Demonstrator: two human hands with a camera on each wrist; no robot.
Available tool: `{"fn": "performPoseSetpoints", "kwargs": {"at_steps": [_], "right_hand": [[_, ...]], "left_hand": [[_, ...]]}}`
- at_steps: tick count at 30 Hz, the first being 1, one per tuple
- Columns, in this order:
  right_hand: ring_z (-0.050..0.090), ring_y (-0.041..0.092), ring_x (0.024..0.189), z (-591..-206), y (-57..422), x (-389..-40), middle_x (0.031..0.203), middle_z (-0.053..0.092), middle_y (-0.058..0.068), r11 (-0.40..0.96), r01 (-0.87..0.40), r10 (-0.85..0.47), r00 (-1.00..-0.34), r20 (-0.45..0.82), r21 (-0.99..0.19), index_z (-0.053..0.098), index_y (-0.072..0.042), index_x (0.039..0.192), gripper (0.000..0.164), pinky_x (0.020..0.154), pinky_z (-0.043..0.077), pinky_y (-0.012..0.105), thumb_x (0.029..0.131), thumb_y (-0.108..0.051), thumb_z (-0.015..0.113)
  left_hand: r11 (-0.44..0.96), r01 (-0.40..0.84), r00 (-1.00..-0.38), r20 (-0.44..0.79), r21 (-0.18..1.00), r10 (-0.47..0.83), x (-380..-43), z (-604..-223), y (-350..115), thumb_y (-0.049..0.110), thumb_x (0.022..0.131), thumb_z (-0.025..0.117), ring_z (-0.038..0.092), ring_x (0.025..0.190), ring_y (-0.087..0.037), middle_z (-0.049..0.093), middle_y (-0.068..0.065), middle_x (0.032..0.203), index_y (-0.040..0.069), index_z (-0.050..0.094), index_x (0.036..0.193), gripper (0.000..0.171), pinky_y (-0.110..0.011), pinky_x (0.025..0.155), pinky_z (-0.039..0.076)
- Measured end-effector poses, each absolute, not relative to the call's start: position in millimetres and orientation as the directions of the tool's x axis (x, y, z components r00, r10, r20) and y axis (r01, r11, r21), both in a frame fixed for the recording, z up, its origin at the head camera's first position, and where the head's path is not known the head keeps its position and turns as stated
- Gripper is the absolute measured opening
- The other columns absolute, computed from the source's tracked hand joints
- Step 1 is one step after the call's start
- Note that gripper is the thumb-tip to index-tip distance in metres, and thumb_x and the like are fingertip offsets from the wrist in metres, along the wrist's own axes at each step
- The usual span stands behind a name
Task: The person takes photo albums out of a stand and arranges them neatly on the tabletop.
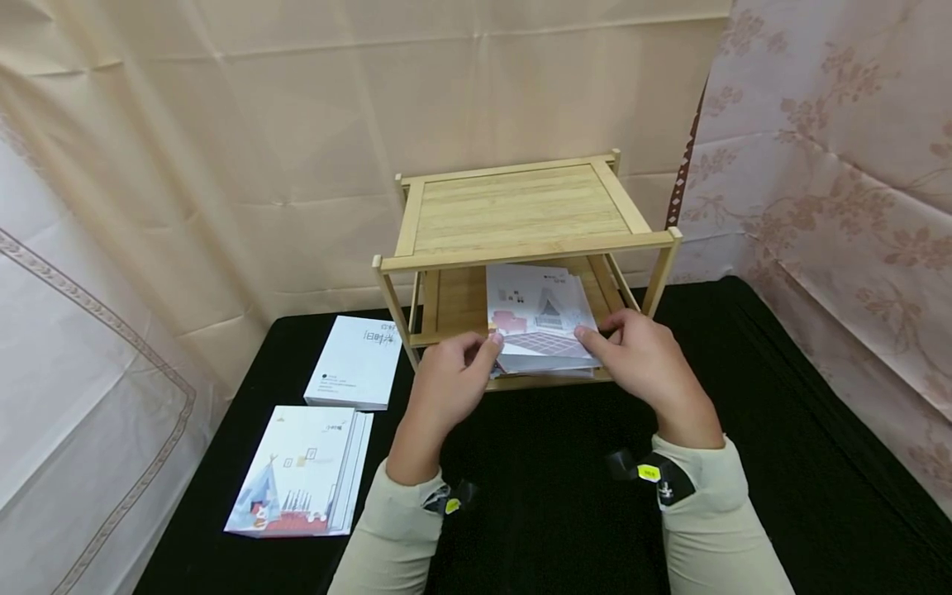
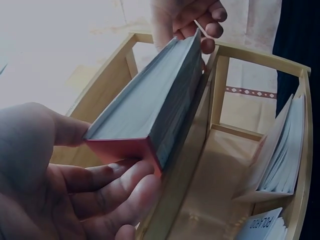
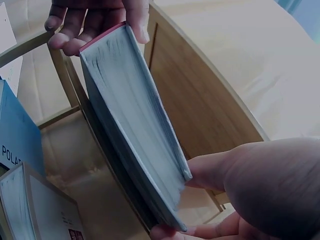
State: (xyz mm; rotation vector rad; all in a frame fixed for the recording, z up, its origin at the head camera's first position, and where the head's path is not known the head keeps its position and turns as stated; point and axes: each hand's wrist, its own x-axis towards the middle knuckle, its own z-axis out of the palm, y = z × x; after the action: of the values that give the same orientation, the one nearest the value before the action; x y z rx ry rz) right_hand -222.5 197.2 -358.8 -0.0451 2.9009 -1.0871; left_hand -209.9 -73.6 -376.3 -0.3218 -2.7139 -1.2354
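Observation:
A thick hardcover book point(image 1: 541, 299), with an armchair, a tent and a barcode on its pale cover, lies level over the lower shelf point(image 1: 461, 302) of a wooden two-tier rack. My left hand point(image 1: 449, 376) pinches its left end, the thumb on top and the fingers beneath. At its right end my right hand point(image 1: 650, 364) grips it the same way. The left wrist view shows the red spine of the book point(image 2: 125, 147) by the left fingers. In the right wrist view, page edges of the book point(image 3: 135, 125) face the camera. Its far part is under the top shelf.
The rack's top board point(image 1: 521, 207) overhangs the book. On the black table at left lie a white book point(image 1: 357, 364) and a stack of illustrated books point(image 1: 297, 471). A blue book point(image 3: 20, 130) and a pale book point(image 3: 47, 210) appear beyond the held one. Curtains hang behind.

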Motion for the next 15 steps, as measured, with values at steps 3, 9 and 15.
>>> {"fn": "performPoseSetpoints", "kwargs": {"at_steps": [3, 9, 15], "right_hand": [[0.062, 0.022, 0.075, -358.6, 196.9, -221.9, 0.093, 0.068, 0.011, 0.761, -0.023, -0.056, -0.998, -0.03, -0.648, 0.062, -0.001, 0.132, 0.072, 0.062, 0.048, 0.032, 0.098, -0.065, 0.056], [0.06, 0.022, 0.071, -358.5, 195.2, -221.2, 0.084, 0.067, 0.008, 0.757, -0.077, -0.103, -0.995, -0.002, -0.649, 0.069, -0.005, 0.12, 0.061, 0.061, 0.048, 0.033, 0.099, -0.06, 0.058], [0.057, 0.021, 0.063, -357.2, 196.1, -220.7, 0.074, 0.063, 0.004, 0.754, -0.111, -0.142, -0.99, 0.005, -0.648, 0.072, -0.008, 0.11, 0.049, 0.056, 0.047, 0.033, 0.1, -0.054, 0.061]], "left_hand": [[0.631, 0.264, -0.964, 0.218, 0.73, 0.151, -209.5, -374.9, -76.2, 0.053, 0.104, 0.052, 0.065, 0.078, -0.014, 0.072, 0.004, 0.087, 0.016, 0.077, 0.109, 0.044, -0.037, 0.074, 0.053], [0.611, 0.266, -0.964, 0.205, 0.745, 0.17, -208.3, -370.3, -81.2, 0.046, 0.104, 0.055, 0.064, 0.077, -0.014, 0.071, 0.003, 0.086, 0.015, 0.076, 0.109, 0.038, -0.035, 0.072, 0.054], [0.618, 0.264, -0.964, 0.189, 0.74, 0.186, -207.4, -368.0, -80.6, 0.042, 0.103, 0.056, 0.063, 0.073, -0.015, 0.07, 0.003, 0.082, 0.014, 0.076, 0.105, 0.035, -0.034, 0.067, 0.053]]}}
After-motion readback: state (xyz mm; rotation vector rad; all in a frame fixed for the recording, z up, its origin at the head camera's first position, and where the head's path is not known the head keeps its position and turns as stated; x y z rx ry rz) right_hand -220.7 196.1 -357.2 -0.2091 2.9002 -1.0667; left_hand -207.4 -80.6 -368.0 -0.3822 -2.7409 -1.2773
